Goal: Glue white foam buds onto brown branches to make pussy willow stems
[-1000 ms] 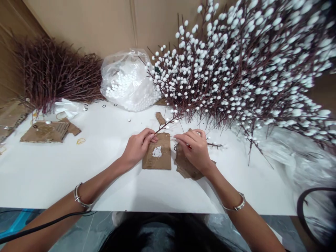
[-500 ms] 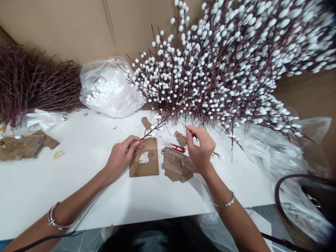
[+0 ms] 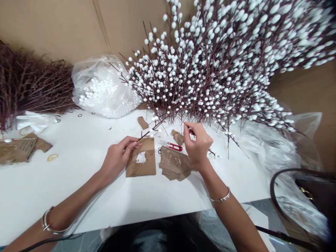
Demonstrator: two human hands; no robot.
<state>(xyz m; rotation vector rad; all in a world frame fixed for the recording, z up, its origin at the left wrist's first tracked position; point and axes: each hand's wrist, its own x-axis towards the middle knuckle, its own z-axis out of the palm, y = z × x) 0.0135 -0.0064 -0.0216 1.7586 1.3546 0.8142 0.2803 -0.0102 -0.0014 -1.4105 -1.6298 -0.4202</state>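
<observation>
My left hand (image 3: 118,155) pinches the lower end of a brown artificial twig (image 3: 145,135) that has a few white berries. It rests by the top of a cardboard square (image 3: 141,169) bearing a smear of white paste (image 3: 141,157). To the right, my right hand (image 3: 198,143) is closed, thumb against index finger, on a thin brown berry stem (image 3: 212,152). Its berried end shows beyond the hand; the part inside the fingers is hidden. Between the hands lie red-handled thread snips (image 3: 175,147) and a torn cardboard piece (image 3: 174,164).
A dense pile of white-berried branches (image 3: 183,70) spreads across the back and right. Behind on the left are a clear bag of white berries (image 3: 106,87) and bare brown twigs (image 3: 39,85). Plastic wrapping (image 3: 275,150) lies right, near a dark bag (image 3: 315,192).
The whole view has shifted slightly, so things sit a little further left. Both hands keep their holds, and the left twig points slightly less upward.
</observation>
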